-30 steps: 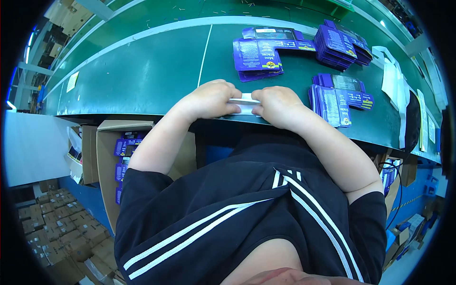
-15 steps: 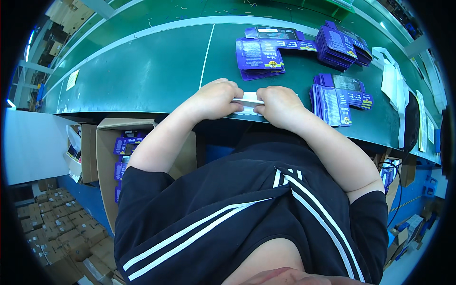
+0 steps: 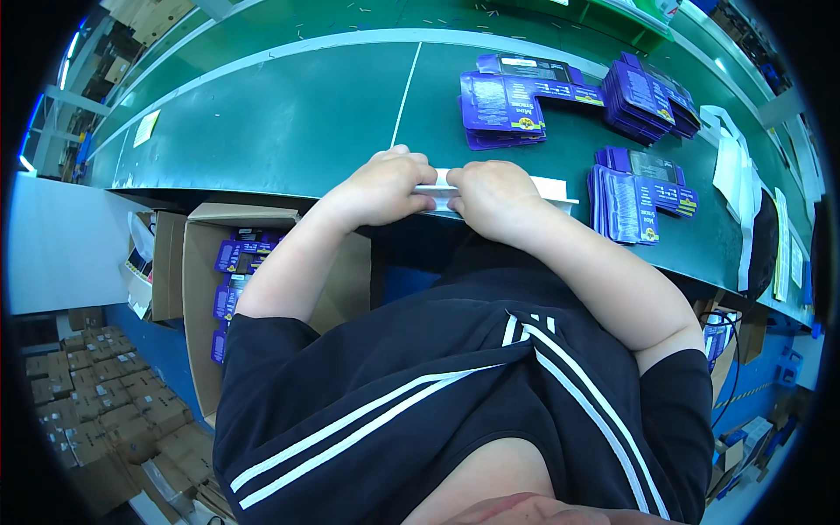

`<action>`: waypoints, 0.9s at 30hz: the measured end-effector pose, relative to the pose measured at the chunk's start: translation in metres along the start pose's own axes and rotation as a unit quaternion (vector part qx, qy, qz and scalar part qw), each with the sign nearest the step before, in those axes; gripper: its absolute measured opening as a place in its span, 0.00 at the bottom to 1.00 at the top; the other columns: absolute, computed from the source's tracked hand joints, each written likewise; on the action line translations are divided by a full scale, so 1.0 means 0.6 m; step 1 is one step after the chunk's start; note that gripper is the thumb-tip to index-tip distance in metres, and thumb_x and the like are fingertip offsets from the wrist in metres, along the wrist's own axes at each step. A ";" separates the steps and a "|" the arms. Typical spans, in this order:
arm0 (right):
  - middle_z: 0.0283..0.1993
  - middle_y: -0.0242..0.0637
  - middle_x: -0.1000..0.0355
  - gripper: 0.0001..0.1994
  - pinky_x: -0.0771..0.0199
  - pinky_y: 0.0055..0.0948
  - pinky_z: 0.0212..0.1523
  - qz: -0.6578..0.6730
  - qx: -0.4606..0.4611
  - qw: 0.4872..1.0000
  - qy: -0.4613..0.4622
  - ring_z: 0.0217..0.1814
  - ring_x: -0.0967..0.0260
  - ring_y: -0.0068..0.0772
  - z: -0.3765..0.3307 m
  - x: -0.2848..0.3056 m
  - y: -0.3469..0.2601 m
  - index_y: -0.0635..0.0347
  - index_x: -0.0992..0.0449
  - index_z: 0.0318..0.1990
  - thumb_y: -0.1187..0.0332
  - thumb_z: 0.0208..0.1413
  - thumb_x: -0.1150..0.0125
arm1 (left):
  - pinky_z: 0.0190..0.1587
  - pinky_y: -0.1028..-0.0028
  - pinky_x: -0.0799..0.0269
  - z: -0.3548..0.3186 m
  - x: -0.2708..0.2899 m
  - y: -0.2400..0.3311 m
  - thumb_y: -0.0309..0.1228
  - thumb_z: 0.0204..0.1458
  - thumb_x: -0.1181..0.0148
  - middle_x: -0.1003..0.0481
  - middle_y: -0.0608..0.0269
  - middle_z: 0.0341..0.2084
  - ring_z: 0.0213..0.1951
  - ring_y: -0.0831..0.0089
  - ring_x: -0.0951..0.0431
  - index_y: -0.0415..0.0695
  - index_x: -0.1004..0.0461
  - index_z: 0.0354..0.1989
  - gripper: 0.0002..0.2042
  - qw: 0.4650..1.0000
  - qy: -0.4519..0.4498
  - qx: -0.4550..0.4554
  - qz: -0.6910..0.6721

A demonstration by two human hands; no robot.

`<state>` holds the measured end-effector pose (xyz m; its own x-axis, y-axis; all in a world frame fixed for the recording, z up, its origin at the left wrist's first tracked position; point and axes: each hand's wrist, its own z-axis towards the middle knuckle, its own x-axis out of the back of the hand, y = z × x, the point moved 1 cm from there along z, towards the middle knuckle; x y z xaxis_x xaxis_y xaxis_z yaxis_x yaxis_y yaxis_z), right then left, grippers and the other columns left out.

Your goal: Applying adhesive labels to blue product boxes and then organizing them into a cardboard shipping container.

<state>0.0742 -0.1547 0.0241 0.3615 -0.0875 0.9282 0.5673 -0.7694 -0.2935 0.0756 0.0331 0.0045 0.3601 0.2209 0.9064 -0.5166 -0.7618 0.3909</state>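
In the head view, the left hand (image 3: 385, 188) and the right hand (image 3: 497, 199) are pinching a white folded card (image 3: 437, 191), thumbs on the side nearer the body. The hands are staying apart from each other, a short stretch of card showing between them. The card is lying at the near edge of the green bench (image 3: 262, 114), its long axis running left to right along that edge. The left hand is gripping its left end; the right hand is covering its middle and is the nearer one to the right end, which is sticking out past the wrist.

The card is looking thin, stiff and matt, with a narrow ridge standing up along it; whether it is one sheet or several, I cannot tell. Just right of the card, a stack of glossy purple carton blanks (image 3: 621, 201) is lying flat. Beyond the card, a flat L-shaped purple pile (image 3: 500, 101) is resting. Left of and below the card, a brown corrugated box (image 3: 199, 297) is holding purple cartons (image 3: 226, 297).
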 end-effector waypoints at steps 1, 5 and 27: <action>0.37 0.45 0.23 0.09 0.25 0.45 0.45 0.005 -0.004 1.000 -0.001 0.39 0.24 0.50 0.002 0.000 0.000 0.62 0.22 0.38 0.65 0.58 0.40 | 0.48 0.65 0.32 0.000 -0.001 -0.001 0.32 0.50 0.36 0.23 0.58 0.34 0.39 0.59 0.28 0.43 0.22 0.32 0.06 1.000 0.002 0.006 -0.009; 0.37 0.45 0.23 0.09 0.25 0.44 0.45 0.018 -0.019 1.000 -0.003 0.39 0.24 0.50 0.004 0.000 0.003 0.62 0.22 0.38 0.65 0.59 0.41 | 0.49 0.67 0.34 0.005 -0.002 -0.003 0.29 0.49 0.36 0.25 0.60 0.32 0.42 0.62 0.29 0.42 0.23 0.32 0.05 0.999 0.009 0.024 -0.033; 0.36 0.43 0.22 0.09 0.24 0.43 0.43 0.005 -0.001 1.000 -0.021 0.39 0.23 0.49 0.024 0.002 -0.003 0.60 0.21 0.39 0.65 0.60 0.41 | 0.48 0.69 0.33 -0.010 0.010 -0.028 0.27 0.46 0.35 0.24 0.61 0.31 0.41 0.61 0.29 0.42 0.23 0.32 0.06 0.999 -0.008 0.035 -0.027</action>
<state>0.0845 -0.1444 0.0227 0.3970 -0.0686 0.9152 0.5623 -0.7700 -0.3016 0.0819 0.0509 0.0041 0.3988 0.2542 0.8811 -0.4399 -0.7900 0.4270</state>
